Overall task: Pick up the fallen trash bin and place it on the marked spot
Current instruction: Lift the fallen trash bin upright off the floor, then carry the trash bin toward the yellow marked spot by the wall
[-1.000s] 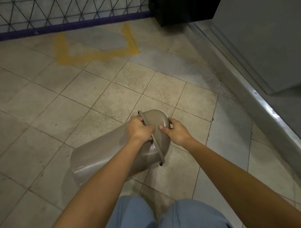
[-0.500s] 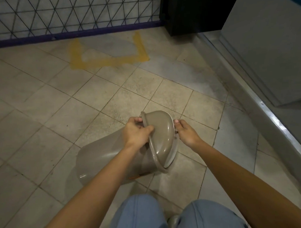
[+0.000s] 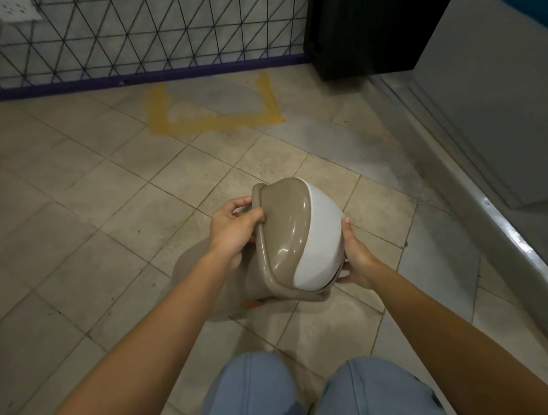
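Note:
A taupe plastic trash bin with a white swing flap in its domed lid stands nearly upright, its top tipped toward me, its body mostly hidden under the lid and my arms. My left hand grips the lid's left rim. My right hand holds the lid's right side by the white flap. The marked spot, a three-sided outline of yellow tape on the floor, lies beyond the bin against the wire fence.
A black wire mesh fence on a purple base rail runs along the far side. A black cabinet stands at the back right. A raised metal threshold and grey wall border the right. My knees in blue jeans are below.
The bin has been turned from lying on its side to nearly upright, its lid now facing me and the white flap showing. Both hands stayed on the lid; the view has moved closer to the tape.

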A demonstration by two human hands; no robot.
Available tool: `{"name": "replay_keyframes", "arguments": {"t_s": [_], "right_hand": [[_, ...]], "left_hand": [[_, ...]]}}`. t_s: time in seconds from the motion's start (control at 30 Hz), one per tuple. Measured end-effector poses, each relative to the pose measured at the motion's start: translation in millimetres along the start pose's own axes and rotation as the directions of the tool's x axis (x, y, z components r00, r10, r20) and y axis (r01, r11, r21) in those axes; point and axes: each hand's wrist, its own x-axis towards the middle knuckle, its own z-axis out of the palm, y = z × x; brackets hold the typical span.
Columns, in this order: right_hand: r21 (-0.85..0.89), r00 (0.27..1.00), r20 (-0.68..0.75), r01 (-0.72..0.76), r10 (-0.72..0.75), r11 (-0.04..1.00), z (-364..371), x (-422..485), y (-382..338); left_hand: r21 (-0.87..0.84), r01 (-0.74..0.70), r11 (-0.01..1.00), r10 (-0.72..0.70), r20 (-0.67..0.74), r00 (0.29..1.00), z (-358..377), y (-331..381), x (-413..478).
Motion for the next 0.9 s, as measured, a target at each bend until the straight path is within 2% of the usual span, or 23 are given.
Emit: {"name": "replay_keyframes", "arguments": {"t_s": [0.1, 0.3, 0.63, 0.73, 0.9], "right_hand": [[0.058, 0.993, 0.094, -0.076, 0.070, 0.995, -1.5, -5.2, 5.3], [0.103, 0.981, 0.181, -0.086, 0.066, 0.991, 1.7, -10.5, 4.4], [0.041, 0.986, 0.119, 0.115, -0.119, 0.993, 8.5, -30.1, -14.9], [-0.037, 0.978, 0.126, 0.174, -0.169, 0.984, 8.3, -38.5, -21.0], [-0.140, 0.960, 0.140, 0.260, -0.241, 0.955, 8.1, -53.1, -30.8]], "left_hand": [[-0.015, 0.003, 1.000, -0.003, 0.007, 1.000, -6.3, 0.7, 0.6], [-0.045, -0.016, 0.999, 0.016, -0.005, 1.000, -20.2, 2.5, 1.0], [-0.220, 0.015, 0.975, -0.034, -0.081, 0.996, -43.5, 0.3, -1.4], [-0.181, 0.002, 0.983, -0.015, -0.066, 0.998, -50.0, -4.0, -0.8], [-0.005, -0.003, 1.000, 0.003, -0.021, 1.000, -55.8, -13.5, 2.5]]}}
